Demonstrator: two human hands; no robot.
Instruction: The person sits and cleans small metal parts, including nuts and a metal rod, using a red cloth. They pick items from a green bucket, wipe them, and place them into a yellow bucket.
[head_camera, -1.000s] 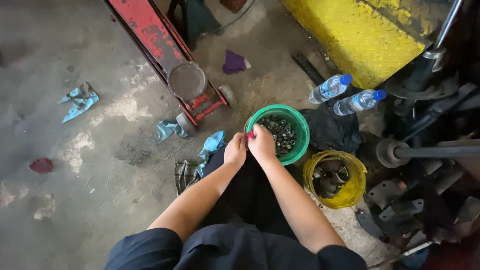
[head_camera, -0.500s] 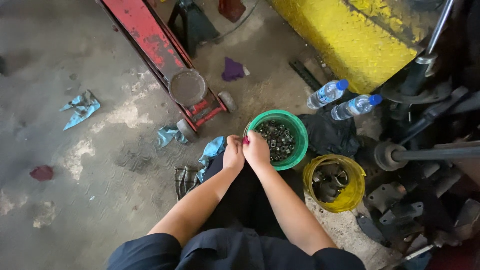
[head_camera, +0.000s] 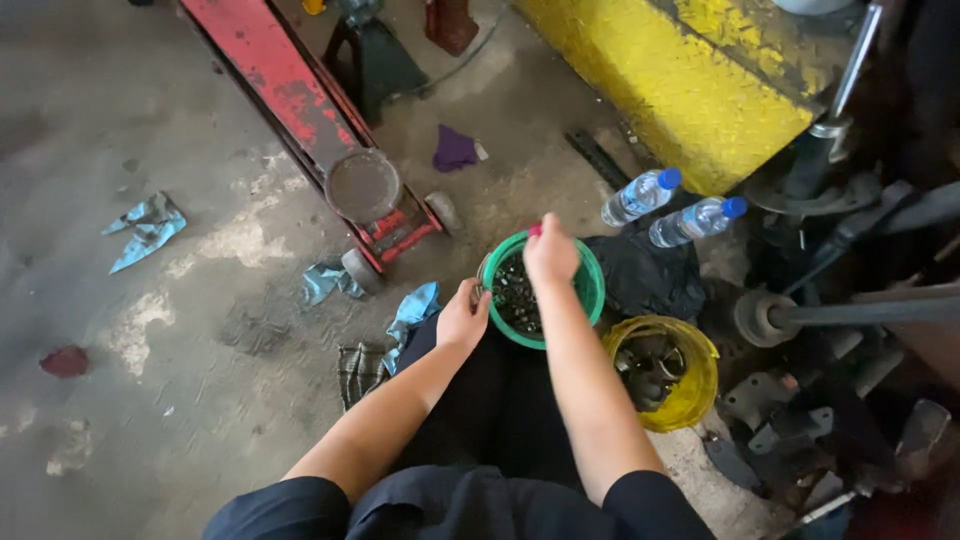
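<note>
A green bucket full of dark nuts and bolts stands on the concrete floor in front of me. My left hand rests at its near left rim, fingers curled; whether it holds a small part I cannot tell. My right hand reaches over the bucket's far side, palm down above the metal pieces, fingers hidden from above. A yellow bucket with larger dark metal parts sits just right of the green one.
A red floor jack lies to the upper left. Two plastic water bottles rest by a yellow metal ramp. Blue rags and a purple cloth lie scattered. Greasy car parts crowd the right side.
My hands were together at the green bucket's left rim. The right hand has moved forward over the bucket; the left has dropped back slightly. The view has shifted.
</note>
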